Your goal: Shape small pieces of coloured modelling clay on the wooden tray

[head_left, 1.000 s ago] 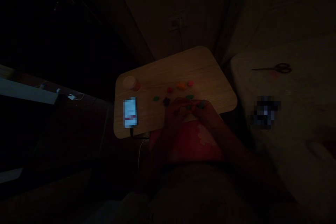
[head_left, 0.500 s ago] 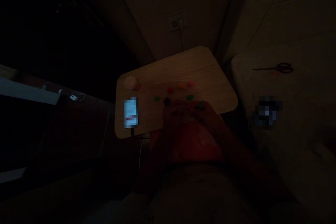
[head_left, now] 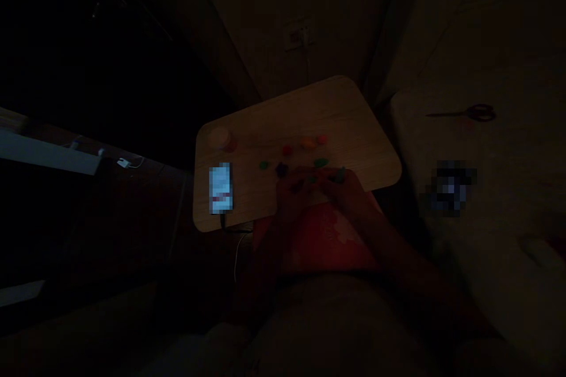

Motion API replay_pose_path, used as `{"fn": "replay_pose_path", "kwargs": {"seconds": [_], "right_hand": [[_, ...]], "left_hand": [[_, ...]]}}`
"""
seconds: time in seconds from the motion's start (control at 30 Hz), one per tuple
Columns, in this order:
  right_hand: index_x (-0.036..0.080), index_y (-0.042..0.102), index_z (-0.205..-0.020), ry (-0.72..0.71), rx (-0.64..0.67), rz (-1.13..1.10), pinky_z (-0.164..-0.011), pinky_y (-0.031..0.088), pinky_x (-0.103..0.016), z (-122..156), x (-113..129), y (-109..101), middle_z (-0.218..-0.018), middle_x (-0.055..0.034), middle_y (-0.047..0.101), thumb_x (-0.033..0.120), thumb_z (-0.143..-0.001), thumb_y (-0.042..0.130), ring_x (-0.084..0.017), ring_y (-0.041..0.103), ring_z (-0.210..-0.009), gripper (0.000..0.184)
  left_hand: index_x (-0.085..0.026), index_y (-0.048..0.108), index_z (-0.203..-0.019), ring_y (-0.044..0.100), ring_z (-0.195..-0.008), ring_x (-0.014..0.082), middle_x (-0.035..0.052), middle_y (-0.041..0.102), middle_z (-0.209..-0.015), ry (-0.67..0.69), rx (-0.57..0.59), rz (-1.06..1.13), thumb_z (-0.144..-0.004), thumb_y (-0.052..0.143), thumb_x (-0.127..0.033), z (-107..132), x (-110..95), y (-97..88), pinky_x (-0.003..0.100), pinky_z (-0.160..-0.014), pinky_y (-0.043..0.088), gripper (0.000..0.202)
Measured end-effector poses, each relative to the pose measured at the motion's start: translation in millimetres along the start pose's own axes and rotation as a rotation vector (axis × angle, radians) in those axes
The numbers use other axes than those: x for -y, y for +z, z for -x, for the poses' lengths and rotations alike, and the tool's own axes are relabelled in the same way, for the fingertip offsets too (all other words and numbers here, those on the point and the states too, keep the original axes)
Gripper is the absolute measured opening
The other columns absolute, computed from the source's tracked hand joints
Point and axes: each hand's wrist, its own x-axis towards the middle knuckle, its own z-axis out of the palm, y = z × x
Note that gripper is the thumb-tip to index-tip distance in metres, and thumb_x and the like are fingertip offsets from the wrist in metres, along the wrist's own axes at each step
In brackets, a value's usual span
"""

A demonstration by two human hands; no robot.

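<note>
The scene is very dark. My left hand [head_left: 292, 191] and my right hand [head_left: 345, 188] meet at the near edge of a small wooden table [head_left: 336, 112], fingers curled together around a small greenish lump [head_left: 339, 175] that I cannot make out clearly. Just beyond my fingers lie several small coloured lumps: a red one [head_left: 287, 150], an orange one [head_left: 306, 142], a pink one [head_left: 322, 139], two green ones [head_left: 264, 165] [head_left: 321, 162] and a dark one [head_left: 281, 170].
A lit phone [head_left: 220, 188] lies at the table's left front corner, with a round container [head_left: 219, 138] behind it. Scissors [head_left: 469, 113] rest on the pale bed surface to the right. A red cushion [head_left: 318, 241] sits on my lap. A wall socket [head_left: 297, 37] is behind.
My hands have stayed together at the table's near edge, with only slight finger shifts. The view has wobbled a little.
</note>
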Motion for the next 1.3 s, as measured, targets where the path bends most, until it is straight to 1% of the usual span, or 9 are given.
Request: {"fn": "replay_pose_path", "kwargs": {"seconds": [0.13, 0.23, 0.33, 0.43, 0.5, 0.57, 0.7, 1.0, 1.3], "right_hand": [[0.019, 0.07, -0.068, 0.107, 0.022, -0.117, -0.046, 0.025, -0.025, 0.5, 2.9, 0.0, -0.054, 0.0048, 0.051, 0.069, -0.064, 0.09, -0.007, 0.036, -0.048, 0.053], [0.019, 0.071, -0.071, 0.128, 0.053, -0.124, -0.045, 0.022, -0.025, 2.1, 4.3, -2.5, -0.053, 0.0059, 0.048, 0.067, -0.06, 0.092, -0.007, 0.034, -0.047, 0.053], [0.02, 0.071, -0.068, 0.127, 0.052, -0.07, -0.047, 0.026, -0.025, 3.7, 8.0, -3.5, -0.056, 0.0042, 0.055, 0.06, -0.053, 0.097, -0.008, 0.037, -0.05, 0.05], [0.021, 0.075, -0.068, 0.124, 0.059, -0.022, -0.053, 0.039, -0.027, 5.7, 15.1, -2.4, -0.061, 0.0003, 0.065, 0.059, -0.054, 0.096, -0.012, 0.048, -0.056, 0.046], [0.021, 0.079, -0.072, 0.115, 0.057, 0.047, -0.064, 0.05, -0.031, 7.2, 19.8, -1.9, -0.071, -0.0035, 0.073, 0.058, -0.057, 0.095, -0.017, 0.061, -0.066, 0.043], [0.021, 0.081, -0.075, 0.105, 0.025, 0.127, -0.077, 0.055, -0.034, 8.1, 22.5, -2.4, -0.082, -0.0072, 0.08, 0.056, -0.058, 0.095, -0.022, 0.071, -0.08, 0.042], [0.02, 0.083, -0.078, 0.088, 0.02, 0.226, -0.081, 0.057, -0.038, 7.3, 21.9, -6.3, -0.087, -0.0092, 0.082, 0.059, -0.064, 0.09, -0.026, 0.075, -0.086, 0.042], [0.023, 0.083, -0.08, -0.048, 0.102, 0.303, -0.088, 0.058, -0.041, 4.3, 20.0, -9.8, -0.086, -0.0066, 0.082, 0.055, -0.079, 0.082, -0.027, 0.075, -0.088, 0.032], [0.024, 0.084, -0.081, -0.011, 0.064, 0.246, -0.084, 0.059, -0.039, 4.3, 12.5, -8.4, -0.087, -0.007, 0.083, 0.054, -0.073, 0.086, -0.026, 0.076, -0.087, 0.031]], "left_hand": [[-0.023, 0.085, -0.081, 0.079, -0.092, 0.0222, 0.0055, 0.083, -0.092, 0.017, -0.049, -0.008, -0.085, 0.089, -0.046, -0.7, -2.8, -1.1, 0.037, -0.087, 0.063, 0.024], [-0.022, 0.083, -0.077, 0.079, -0.089, 0.0212, 0.0053, 0.082, -0.088, 0.036, -0.059, -0.023, -0.086, 0.088, -0.043, -1.1, -5.1, -2.3, 0.035, -0.084, 0.063, 0.022], [-0.022, 0.082, -0.076, 0.078, -0.086, 0.0212, 0.0052, 0.082, -0.086, 0.103, -0.035, -0.073, -0.089, 0.085, -0.043, -1.9, -5.3, -4.8, 0.035, -0.081, 0.063, 0.025], [-0.023, 0.084, -0.082, 0.079, -0.087, 0.0213, 0.0054, 0.083, -0.088, 0.232, -0.017, -0.19, -0.095, 0.08, -0.042, -2.2, -3.4, -8.6, 0.037, -0.083, 0.062, 0.023], [-0.024, 0.085, -0.088, 0.079, -0.091, 0.0215, 0.0059, 0.084, -0.092, 0.321, 0.0, -0.311, -0.098, 0.077, -0.039, -1.4, -2.1, -11.0, 0.038, -0.086, 0.063, 0.02], [-0.024, 0.085, -0.095, 0.079, -0.094, 0.0213, 0.0062, 0.084, -0.098, 0.381, 0.029, -0.425, -0.101, 0.074, -0.037, 0.2, -1.6, -12.1, 0.039, -0.088, 0.063, 0.018], [-0.025, 0.084, -0.099, 0.078, -0.097, 0.0202, 0.0058, 0.084, -0.103, 0.408, 0.043, -0.554, -0.103, 0.072, -0.036, 3.1, -2.3, -10.8, 0.038, -0.09, 0.063, 0.018], [-0.025, 0.085, -0.106, 0.078, -0.102, 0.022, 0.0071, 0.083, -0.11, 0.329, 0.075, -0.518, -0.102, 0.072, -0.037, 7.3, 1.7, -11.7, 0.041, -0.095, 0.064, 0.018], [-0.025, 0.083, -0.107, 0.078, -0.101, 0.0206, 0.006, 0.083, -0.109, 0.43, 0.049, -0.587, -0.103, 0.07, -0.036, 3.6, 1.6, -13.4, 0.038, -0.092, 0.063, 0.018]]}}
